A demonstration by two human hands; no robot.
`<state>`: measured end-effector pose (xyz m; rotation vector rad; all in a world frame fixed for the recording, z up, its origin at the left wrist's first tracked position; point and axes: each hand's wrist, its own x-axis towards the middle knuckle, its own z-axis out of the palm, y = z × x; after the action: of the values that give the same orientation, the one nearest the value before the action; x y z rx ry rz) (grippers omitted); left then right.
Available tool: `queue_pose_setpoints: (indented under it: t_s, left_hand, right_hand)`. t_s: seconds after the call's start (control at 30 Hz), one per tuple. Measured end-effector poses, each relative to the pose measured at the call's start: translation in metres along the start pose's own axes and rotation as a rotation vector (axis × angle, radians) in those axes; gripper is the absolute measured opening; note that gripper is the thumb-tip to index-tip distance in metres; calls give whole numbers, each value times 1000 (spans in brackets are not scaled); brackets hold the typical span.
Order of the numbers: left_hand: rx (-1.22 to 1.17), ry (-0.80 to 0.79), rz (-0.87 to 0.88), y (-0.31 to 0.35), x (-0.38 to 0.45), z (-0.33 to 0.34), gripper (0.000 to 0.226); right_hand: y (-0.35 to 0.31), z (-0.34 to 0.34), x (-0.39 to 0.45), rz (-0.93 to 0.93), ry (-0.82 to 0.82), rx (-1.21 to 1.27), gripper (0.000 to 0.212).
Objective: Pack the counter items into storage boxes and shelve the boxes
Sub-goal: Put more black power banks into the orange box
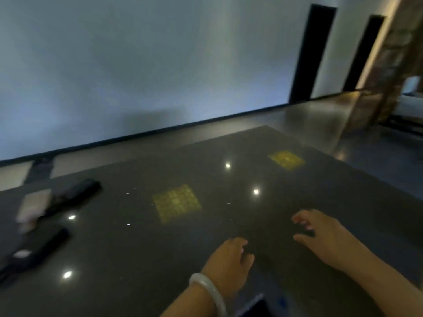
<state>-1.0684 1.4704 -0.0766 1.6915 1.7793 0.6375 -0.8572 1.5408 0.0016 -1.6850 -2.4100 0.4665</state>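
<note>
At the far left of the dark glossy counter (142,248) lie 2 long black items, blurred in the picture. The upper black item (75,193) has a pale card (34,205) beside it or partly over it; which one, the blur does not let one tell. The lower black item (39,248) carries a small pale label. Both look slim and probably light; on such a polished top they may slide, so a hold across the middle from both long sides seems safest. Near the middle, the left hand (229,261), with a pale bangle (209,291) on the wrist, hovers with fingers loosely bent and holds nothing. To the right, the right hand (325,236) is spread, also holding nothing.
</note>
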Motion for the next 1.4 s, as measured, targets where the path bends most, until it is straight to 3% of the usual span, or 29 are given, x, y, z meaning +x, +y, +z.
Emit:
queue_pose_setpoints:
  t_s: [0.3, 0.57, 0.77, 0.93, 1.17, 1.4]
  left_hand:
    - [115, 192, -369, -172, -103, -155, 39]
    - [110, 367, -614, -278, -172, -239, 47]
    - [222, 402, -643, -322, -143, -277, 62]
    - [278, 333, -676, -348, -99, -284, 83]
    - [187, 266, -744, -384, -74, -287, 90]
    - [113, 265, -729, -404, -74, -280, 92]
  right_hand:
    - [-237, 120, 81, -439, -296, -75, 35]
    - [-392, 207, 105, -532, -441, 7, 44]
    - [-420, 251, 143, -377, -452, 138, 53]
    - [-434, 270, 191, -317, -419, 217, 60]
    - [-486, 295, 258, -452, -348, 200, 82]
    - [-530, 320, 313, -773, -393, -248, 100]
